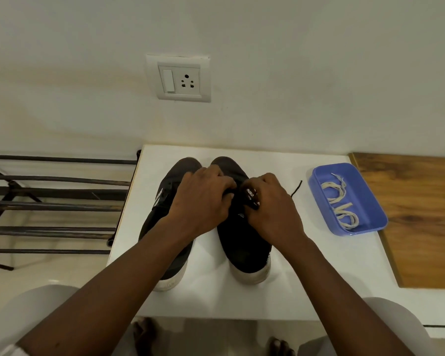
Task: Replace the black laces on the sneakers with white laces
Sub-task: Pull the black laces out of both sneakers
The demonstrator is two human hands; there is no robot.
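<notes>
Two black sneakers with white soles stand side by side on a white table (319, 265), toes towards the wall: the left sneaker (165, 242) and the right sneaker (244, 250). Both my hands work over the right sneaker's lacing. My left hand (203, 201) has its fingers curled on the black lace at the tongue. My right hand (272, 206) pinches the lace from the other side. One black lace end (296, 187) trails onto the table to the right. White laces (341, 201) lie coiled in a blue tray (378, 214).
A dark metal rack (54, 201) stands to the left of the table. A wooden board (421, 214) lies at the right, beside the blue tray. A wall socket (179, 78) is on the wall behind. My knees and bare feet show below the table's front edge.
</notes>
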